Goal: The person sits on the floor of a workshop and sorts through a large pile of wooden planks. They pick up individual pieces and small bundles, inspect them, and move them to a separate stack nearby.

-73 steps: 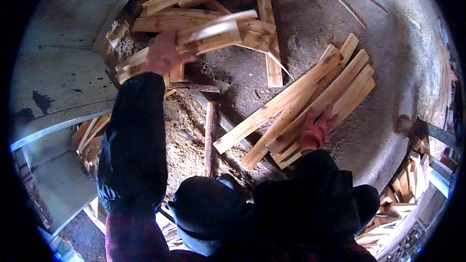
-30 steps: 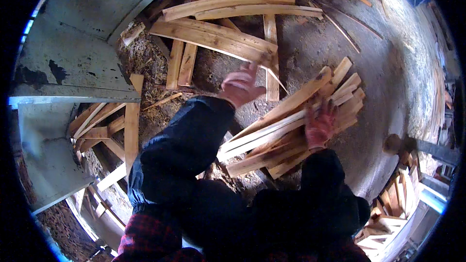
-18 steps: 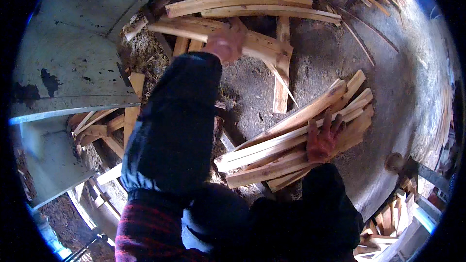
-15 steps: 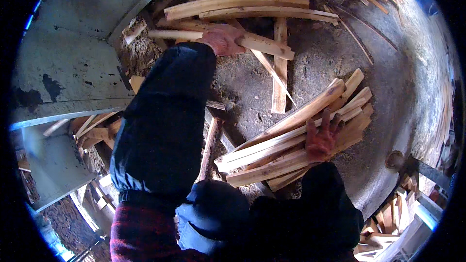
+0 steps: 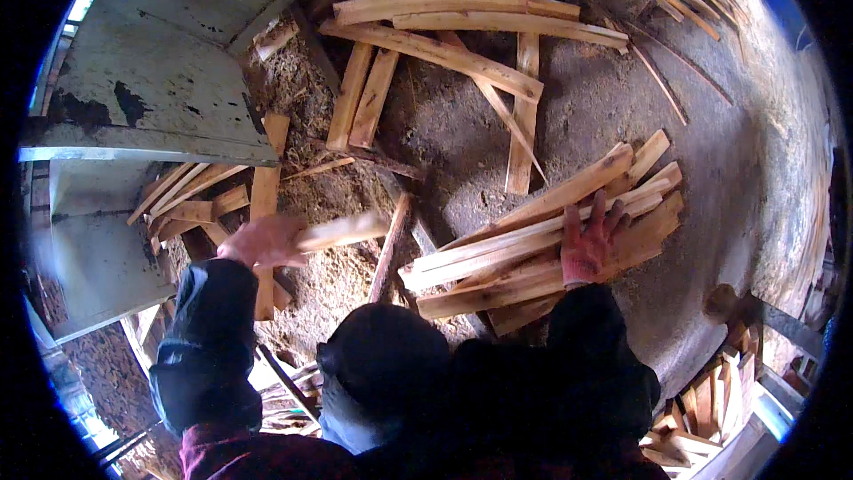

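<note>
My left hand (image 5: 265,242), in a pinkish-red glove and slightly blurred, is closed around one end of a short wooden slat (image 5: 345,231). The slat points right, toward an upright bark-edged strip (image 5: 389,249). Another slat (image 5: 265,191) stands out above and below that hand. On the right, my right hand (image 5: 588,244), gloved in red, lies with fingers spread on top of a slanting stack of wooden slats (image 5: 498,260). The stack's pieces lie roughly side by side, with uneven ends.
Grey metal machine housing (image 5: 169,53) with chipped paint fills the left side. Long slats (image 5: 462,9) lie crossed at the far side. Sawdust (image 5: 324,191) covers the ground between. More wood pieces (image 5: 711,400) are piled at the lower right, beside a metal frame (image 5: 782,324).
My left hand has come back from the far slats to the near left, carrying a slat. My right hand stays on the stack. The head view has shifted slightly.
</note>
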A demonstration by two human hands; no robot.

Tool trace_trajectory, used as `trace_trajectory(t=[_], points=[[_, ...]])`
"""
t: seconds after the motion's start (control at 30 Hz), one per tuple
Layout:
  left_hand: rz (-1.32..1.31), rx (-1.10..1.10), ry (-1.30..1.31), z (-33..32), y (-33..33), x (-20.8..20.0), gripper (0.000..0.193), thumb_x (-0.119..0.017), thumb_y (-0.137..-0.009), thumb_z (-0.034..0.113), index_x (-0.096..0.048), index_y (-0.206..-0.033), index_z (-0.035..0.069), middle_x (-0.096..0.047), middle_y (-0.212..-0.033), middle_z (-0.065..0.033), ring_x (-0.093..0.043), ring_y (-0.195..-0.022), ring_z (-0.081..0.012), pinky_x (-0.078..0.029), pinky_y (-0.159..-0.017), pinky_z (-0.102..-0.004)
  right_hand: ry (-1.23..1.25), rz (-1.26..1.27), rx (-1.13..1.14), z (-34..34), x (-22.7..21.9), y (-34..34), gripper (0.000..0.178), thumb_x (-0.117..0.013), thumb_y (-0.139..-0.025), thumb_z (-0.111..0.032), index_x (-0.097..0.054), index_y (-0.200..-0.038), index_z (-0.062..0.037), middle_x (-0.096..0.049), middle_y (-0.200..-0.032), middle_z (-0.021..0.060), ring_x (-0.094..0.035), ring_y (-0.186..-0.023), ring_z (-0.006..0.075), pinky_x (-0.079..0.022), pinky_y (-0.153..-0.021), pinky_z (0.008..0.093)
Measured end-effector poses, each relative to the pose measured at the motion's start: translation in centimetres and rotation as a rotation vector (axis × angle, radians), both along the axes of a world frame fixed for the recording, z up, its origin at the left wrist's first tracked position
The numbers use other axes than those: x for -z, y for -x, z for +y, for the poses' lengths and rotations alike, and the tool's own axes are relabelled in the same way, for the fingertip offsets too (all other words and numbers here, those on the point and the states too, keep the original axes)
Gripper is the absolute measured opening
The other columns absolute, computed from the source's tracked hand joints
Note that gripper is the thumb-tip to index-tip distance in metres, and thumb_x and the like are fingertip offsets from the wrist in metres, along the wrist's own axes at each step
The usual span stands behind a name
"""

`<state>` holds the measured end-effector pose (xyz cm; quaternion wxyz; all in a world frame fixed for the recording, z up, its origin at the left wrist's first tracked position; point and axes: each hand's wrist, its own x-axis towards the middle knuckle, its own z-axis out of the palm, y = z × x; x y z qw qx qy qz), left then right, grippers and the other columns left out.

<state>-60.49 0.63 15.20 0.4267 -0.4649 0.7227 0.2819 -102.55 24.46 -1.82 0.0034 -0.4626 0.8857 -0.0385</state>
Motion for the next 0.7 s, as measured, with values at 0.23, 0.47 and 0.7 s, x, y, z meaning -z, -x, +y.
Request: trace_trajectory(t=[0.23,0.47,0.7], points=[[0.434,0.159,0.414,-6.3,8.9,1.9,0.082,-0.068,-0.079,0.051,-0.041,-0.141,0.006,-0.051,-0.136,-0.0209,-0.050,-0.123,-0.0394,-0.039,-0.104,-0.0439,0.117,-0.166,0.219,-1.7,-2.5,-2.7,0.058,-0.046,-0.093,-0.053,-0.044,-0.139,-0.0171,-0.040,-0.145,0.0164,-0.029,-0.134,0.0491,-0.022,-0.114,0.0573],[0.596,0.267,0.829,-21.8,27.9,10.7,0.096,-0.073,-0.076,0.038,-0.020,-0.151,0.009,-0.018,-0.158,-0.0136,-0.024,-0.143,-0.0339,-0.029,-0.112,-0.0516,0.096,-0.285,0.212,-1.1,-1.7,-1.4,0.065,-0.058,-0.087,-0.055,-0.045,-0.141,-0.0211,-0.031,-0.148,0.0282,-0.020,-0.137,0.0541,-0.020,-0.113,0.0591],[0.289,0.274,0.703,-24.9,33.0,11.4,0.062,-0.073,-0.070,0.039,-0.060,-0.122,0.009,-0.060,-0.126,-0.0132,-0.056,-0.119,-0.0319,-0.045,-0.099,-0.0444,0.129,-0.131,0.095,-0.3,-0.8,-1.1,0.071,-0.067,-0.083,-0.049,-0.042,-0.143,-0.0211,-0.025,-0.151,0.0273,-0.016,-0.138,0.0548,-0.022,-0.112,0.0600]])
